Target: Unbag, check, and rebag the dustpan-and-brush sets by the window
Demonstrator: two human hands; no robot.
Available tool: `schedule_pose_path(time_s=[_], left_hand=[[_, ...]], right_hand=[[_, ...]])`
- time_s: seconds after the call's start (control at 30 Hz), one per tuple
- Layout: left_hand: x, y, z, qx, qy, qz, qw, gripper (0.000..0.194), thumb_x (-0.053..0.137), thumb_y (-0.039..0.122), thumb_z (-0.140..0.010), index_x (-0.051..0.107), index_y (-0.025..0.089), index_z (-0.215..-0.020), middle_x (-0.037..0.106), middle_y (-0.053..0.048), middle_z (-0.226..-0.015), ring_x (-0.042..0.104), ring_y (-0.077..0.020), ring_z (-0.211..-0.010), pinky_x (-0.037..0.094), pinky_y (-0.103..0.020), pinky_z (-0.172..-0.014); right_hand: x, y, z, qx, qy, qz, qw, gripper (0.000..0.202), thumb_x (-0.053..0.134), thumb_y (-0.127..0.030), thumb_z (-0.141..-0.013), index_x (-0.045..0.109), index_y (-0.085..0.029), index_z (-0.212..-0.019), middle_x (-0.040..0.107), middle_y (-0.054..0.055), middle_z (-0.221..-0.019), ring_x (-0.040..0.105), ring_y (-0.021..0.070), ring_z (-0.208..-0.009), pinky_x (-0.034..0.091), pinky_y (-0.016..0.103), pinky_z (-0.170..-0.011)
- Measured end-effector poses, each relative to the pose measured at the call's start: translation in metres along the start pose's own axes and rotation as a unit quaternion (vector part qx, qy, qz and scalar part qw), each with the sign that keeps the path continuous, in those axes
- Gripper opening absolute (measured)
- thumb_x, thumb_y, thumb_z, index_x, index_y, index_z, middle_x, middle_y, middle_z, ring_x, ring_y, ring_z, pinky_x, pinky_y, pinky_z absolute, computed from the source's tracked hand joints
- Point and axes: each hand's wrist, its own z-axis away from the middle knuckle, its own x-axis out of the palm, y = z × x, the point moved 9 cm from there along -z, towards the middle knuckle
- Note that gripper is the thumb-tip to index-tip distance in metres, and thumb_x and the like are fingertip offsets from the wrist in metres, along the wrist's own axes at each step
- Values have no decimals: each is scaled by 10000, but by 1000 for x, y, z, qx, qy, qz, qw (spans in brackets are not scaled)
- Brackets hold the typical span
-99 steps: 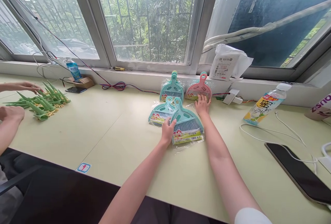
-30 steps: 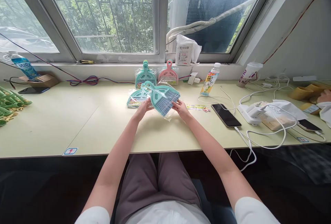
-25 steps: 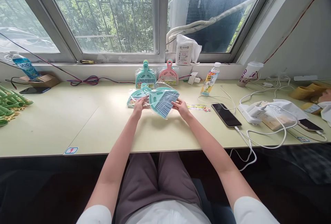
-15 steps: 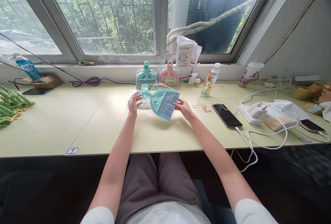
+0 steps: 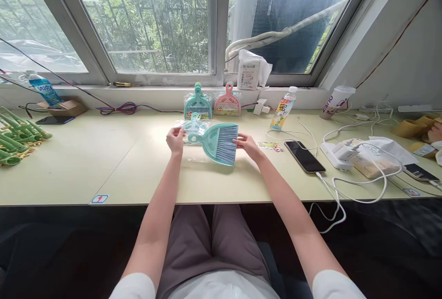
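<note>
A teal dustpan-and-brush set [image 5: 221, 144] is held above the table, its grey-blue bristles facing right and its handle pointing left. My right hand [image 5: 247, 145] grips the set at its bristle edge, thumb and fingers closed. Left of the handle end, my left hand [image 5: 176, 140] is closed in a pinch, seemingly on thin clear plastic; the fingertips are small and partly hidden. Behind the handle lies another teal set [image 5: 194, 125] in clear wrapping on the table. A printed card strip [image 5: 270, 146] lies just right of my right hand.
Against the wall lean a wrapped teal set [image 5: 198, 103] and a pink set [image 5: 228, 102]. To the right are a drink bottle [image 5: 283, 108], a phone [image 5: 304, 156], a white charger [image 5: 335, 155] and loose cables. Green bundled pieces [image 5: 17, 138] lie far left. Another person's hand [image 5: 435, 132] shows far right.
The held set has turned, so its bristles point more squarely right and its handle lies lower and flatter. My left hand has closed further and shifted slightly away from the handle. The view has shifted slightly.
</note>
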Motion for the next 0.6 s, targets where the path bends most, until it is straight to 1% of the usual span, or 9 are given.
schedule_pose_path(time_s=[0.13, 0.2, 0.27, 0.37, 0.43, 0.47, 0.5, 0.53, 0.6], left_hand=[[-53, -13, -8, -40, 201, -6, 979, 210, 435, 167, -871, 504, 155, -1069, 647, -86, -986, 645, -132, -825, 551, -271, -706], [-66, -17, -8, -59, 245, 3, 968, 334, 386, 86, -854, 405, 155, -1181, 586, -132, -1127, 616, -154, -979, 554, -291, -751], [-73, -15, -7, -70, 259, -19, 963, 483, 388, 20, -812, 303, 141, -1272, 497, -180, -1243, 558, -185, -1110, 522, -350, -872], [-86, 3, 5, -61, 316, -114, 940, 671, 421, -18, -758, 170, 130, -1362, 304, -235, -1401, 356, -262, -1332, 312, -477, -1091], [-94, 24, 19, -28, 373, -167, 912, 715, 447, 13, -762, 134, 147, -1391, 205, -232, -1464, 173, -296, -1420, 169, -525, -1135], [-93, 35, 25, 0, 382, -175, 907, 696, 455, 45, -778, 151, 157, -1394, 200, -221, -1476, 133, -297, -1432, 149, -527, -1137], [-87, 45, 28, 35, 367, -169, 914, 644, 458, 87, -803, 195, 164, -1386, 232, -208, -1473, 151, -289, -1429, 167, -512, -1136], [-75, 53, 29, 71, 321, -148, 933, 565, 453, 138, -833, 261, 169, -1364, 296, -193, -1451, 221, -277, -1410, 217, -486, -1126], [-33, 58, 25, 109, 143, -67, 982, 379, 402, 272, -900, 415, 178, -1267, 497, -154, -1302, 456, -242, -1263, 365, -427, -1046]], right_hand=[[-28, 3, -4, -17, 103, -67, 992, 387, 817, -286, -641, 669, -173, -980, 732, 52, -926, 696, 179, -805, 581, 329, -802], [-39, 6, -4, -22, 148, -103, 983, 330, 804, -244, -653, 656, -175, -941, 728, 38, -896, 699, 172, -804, 584, 323, -821], [-46, 9, -3, -20, 181, -134, 974, 284, 782, -207, -671, 641, -178, -915, 725, 28, -878, 701, 167, -814, 583, 312, -838], [-52, 14, -2, -10, 208, -164, 964, 243, 748, -173, -694, 630, -177, -906, 722, 20, -860, 701, 148, -798, 578, 281, -843], [-52, 15, -2, -8, 211, -174, 962, 243, 741, -168, -699, 629, -175, -914, 722, 19, -854, 700, 139, -780, 575, 270, -842], [-51, 16, -2, -9, 211, -176, 961, 250, 743, -171, -697, 630, -175, -919, 722, 18, -855, 699, 139, -779, 574, 271, -843], [-50, 16, -3, -11, 209, -177, 962, 260, 749, -176, -692, 630, -175, -923, 721, 18, -858, 700, 142, -784, 574, 274, -845], [-49, 16, -3, -15, 207, -176, 962, 271, 756, -182, -683, 630, -176, -923, 720, 17, -861, 700, 145, -789, 574, 279, -846], [-44, 14, -3, -23, 194, -172, 965, 296, 772, -197, -665, 631, -178, -924, 719, 16, -866, 698, 151, -795, 574, 288, -847]])
